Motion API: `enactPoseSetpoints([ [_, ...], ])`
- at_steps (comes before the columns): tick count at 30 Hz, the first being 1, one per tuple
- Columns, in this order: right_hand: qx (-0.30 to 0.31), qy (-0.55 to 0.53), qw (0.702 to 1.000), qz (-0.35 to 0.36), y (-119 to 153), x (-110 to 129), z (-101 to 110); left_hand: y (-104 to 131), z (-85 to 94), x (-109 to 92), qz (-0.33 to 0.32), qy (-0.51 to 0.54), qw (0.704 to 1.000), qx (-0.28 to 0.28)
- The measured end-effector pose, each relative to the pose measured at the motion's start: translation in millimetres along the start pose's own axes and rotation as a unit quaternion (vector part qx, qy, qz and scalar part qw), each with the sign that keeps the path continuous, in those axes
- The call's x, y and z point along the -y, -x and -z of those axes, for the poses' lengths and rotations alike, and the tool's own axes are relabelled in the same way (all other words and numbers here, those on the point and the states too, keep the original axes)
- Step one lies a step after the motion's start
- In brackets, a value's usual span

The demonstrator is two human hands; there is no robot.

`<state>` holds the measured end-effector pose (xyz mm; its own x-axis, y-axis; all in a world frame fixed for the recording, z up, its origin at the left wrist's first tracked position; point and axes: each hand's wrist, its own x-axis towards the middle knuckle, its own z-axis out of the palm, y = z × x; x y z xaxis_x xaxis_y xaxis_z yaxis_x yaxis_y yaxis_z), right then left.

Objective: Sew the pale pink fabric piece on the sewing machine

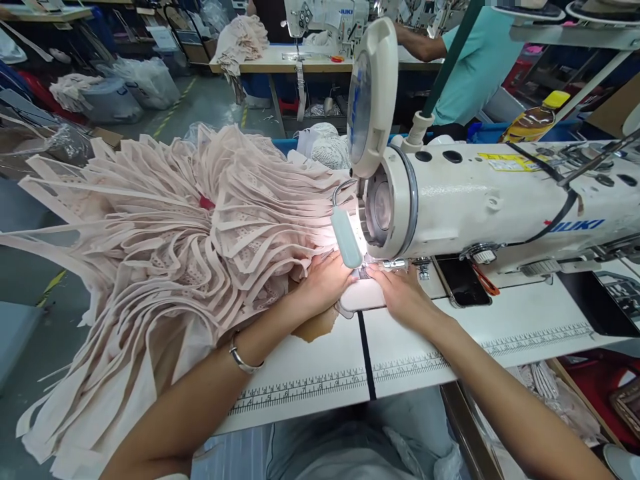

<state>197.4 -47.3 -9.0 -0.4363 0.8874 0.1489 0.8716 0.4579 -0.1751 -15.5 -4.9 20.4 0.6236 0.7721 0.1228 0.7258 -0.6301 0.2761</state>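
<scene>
A white sewing machine (450, 200) stands before me, with a lit lamp on a bendy stem (347, 238) over its needle area. My left hand (327, 283) lies left of the presser foot, its fingers closed on pale pink fabric (320, 248), with the fingertips partly hidden by the lamp. Just right of the foot, my right hand (404, 295) has its fingers bent down and pressed together at the work; what lies under them is mostly covered. Between both hands shows a smooth, rounded pale pink piece (364, 297). A large heap of pale pink garments (165, 227) spreads to the left.
A phone (463, 280) and orange-handled snips (486, 280) lie right of my right hand. Printed rulers (310, 388) run along the table's front edge. A drink bottle (537, 120) stands behind the machine. Across from me, a person in a turquoise top (480, 60) is near another machine (325, 17).
</scene>
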Motion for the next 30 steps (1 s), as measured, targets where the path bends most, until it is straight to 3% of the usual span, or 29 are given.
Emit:
enactPoseSetpoints([
  [3, 0.002, 0.002, 1.000, -0.008, -0.6, 0.6, -0.6, 0.6, -3.7, -2.7, 0.012, -0.020, 1.000, -0.010],
  [7, -0.005, 0.011, 0.998, -0.056, -6.4, -0.1, -2.9, 4.5, -14.7, -7.0, 0.019, -0.084, 0.994, -0.070],
  [13, -0.042, 0.013, 0.997, -0.068, -18.5, -4.2, -1.7, 10.6, -23.7, -9.3, -0.112, -0.189, 0.970, -0.098],
  [16, -0.061, 0.053, 0.996, -0.039, -18.0, -0.6, 0.3, 6.0, -21.4, -6.3, -0.077, -0.136, 0.983, -0.098],
  [20, -0.054, 0.084, 0.995, -0.011, -14.2, 4.8, 1.1, 0.0, -16.2, -1.1, -0.040, -0.008, 0.998, -0.057],
  [25, -0.066, 0.109, 0.992, -0.003, -10.1, 3.3, -1.3, 0.5, -12.7, 1.2, -0.035, 0.011, 0.999, -0.018],
  [30, -0.085, 0.095, 0.992, -0.010, -6.2, -3.0, -6.5, 0.7, -12.7, 1.0, -0.040, 0.014, 0.999, -0.015],
])
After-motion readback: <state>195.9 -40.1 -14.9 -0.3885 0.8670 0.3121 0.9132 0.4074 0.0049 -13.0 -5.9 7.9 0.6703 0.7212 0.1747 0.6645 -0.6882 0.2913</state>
